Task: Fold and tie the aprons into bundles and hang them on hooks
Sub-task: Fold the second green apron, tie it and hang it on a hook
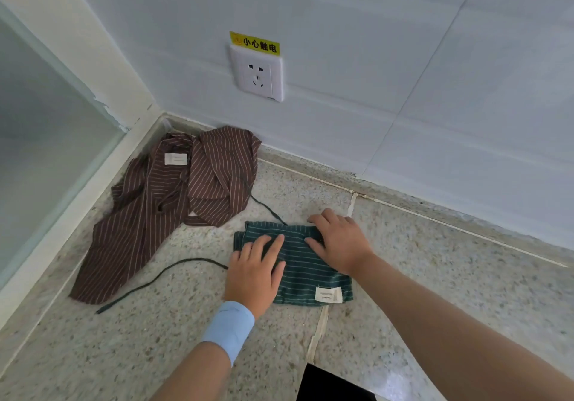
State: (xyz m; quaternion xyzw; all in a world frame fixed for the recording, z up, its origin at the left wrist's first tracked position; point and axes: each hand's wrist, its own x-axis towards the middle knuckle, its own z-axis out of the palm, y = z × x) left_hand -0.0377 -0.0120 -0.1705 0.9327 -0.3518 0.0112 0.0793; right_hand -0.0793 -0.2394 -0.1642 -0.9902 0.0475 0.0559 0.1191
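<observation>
The green striped apron (304, 276) lies folded into a small rectangle on the speckled stone tabletop (435, 276), near the wall, and it is pinned flat by both hands. The left hand (254, 271) is laid on its near left part and the right hand (340, 242) on its far right corner. The fingers of both are straight and slightly spread, so the cloth is pressed rather than gripped. One dark tie string (161, 274) trails loose to the left from under the left hand, and a second runs back toward the brown striped apron (161, 201), which is heaped unfolded in the corner.

The cloth is judged to be thin, light and limp (it will spring open if it is released without care). It is probably best kept under one palm while the loose string is taken near its root with the other hand and wound round the bundle. The folded edges would give the firmest hold. No hooks can be seen from here.
</observation>
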